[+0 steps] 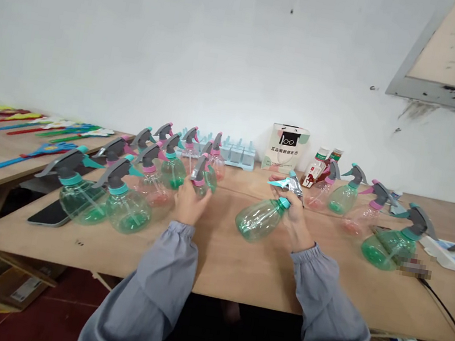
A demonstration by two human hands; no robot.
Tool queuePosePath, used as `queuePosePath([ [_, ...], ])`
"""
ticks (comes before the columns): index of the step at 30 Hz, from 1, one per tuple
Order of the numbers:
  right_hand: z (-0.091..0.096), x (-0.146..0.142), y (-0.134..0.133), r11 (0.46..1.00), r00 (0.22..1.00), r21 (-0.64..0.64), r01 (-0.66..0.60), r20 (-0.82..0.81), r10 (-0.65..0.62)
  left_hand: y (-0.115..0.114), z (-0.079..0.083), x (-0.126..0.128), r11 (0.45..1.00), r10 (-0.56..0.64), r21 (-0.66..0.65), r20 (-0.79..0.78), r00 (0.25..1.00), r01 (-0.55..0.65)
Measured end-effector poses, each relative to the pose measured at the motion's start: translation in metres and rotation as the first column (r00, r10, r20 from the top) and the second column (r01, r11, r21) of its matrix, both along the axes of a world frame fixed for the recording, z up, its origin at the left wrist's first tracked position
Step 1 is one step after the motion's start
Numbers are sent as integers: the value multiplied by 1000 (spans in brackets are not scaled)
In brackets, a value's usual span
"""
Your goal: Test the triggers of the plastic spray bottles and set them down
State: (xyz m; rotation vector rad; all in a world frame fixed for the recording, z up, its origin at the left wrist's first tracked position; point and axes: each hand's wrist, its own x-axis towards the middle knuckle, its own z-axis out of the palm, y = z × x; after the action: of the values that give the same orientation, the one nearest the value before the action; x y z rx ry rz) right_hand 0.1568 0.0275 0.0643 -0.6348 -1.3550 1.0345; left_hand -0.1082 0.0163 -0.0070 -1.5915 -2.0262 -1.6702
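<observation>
Tilted green spray bottle, held in right hand, extending leftward

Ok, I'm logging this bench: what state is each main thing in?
Transparent green plastic spray bottle in the right hand: tilted, spray head on.
Grey-and-pink plastic spray head at the left hand: upright, grip partly hidden.
Transparent green spray bottles, front left: upright, heads on.
Black rectangular phone: lying flat, screen dark.
White paper bag: standing.
Red-and-white bottles: capped.
White plastic power strip: lying flat.
</observation>
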Motion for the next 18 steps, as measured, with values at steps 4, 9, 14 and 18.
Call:
queuePosePath([
  [4,-5,2,1,998,995,-38,-46,-86,43,-2,-11,27,990,-142,-21,-113,983,141],
  [9,-6,7,-2,992,989,-108,-64,-137,49,-4,-19,42,960,-273,14,-167,948,279],
  [14,-1,-1,-12,980,977,-142,-138,-182,111,-2,-21,43,960,-272,12,-186,944,279],
  [18,0,-6,-16,972,957,-128,-195,-243,160,-2,-21,42,961,-267,17,-202,942,276],
])
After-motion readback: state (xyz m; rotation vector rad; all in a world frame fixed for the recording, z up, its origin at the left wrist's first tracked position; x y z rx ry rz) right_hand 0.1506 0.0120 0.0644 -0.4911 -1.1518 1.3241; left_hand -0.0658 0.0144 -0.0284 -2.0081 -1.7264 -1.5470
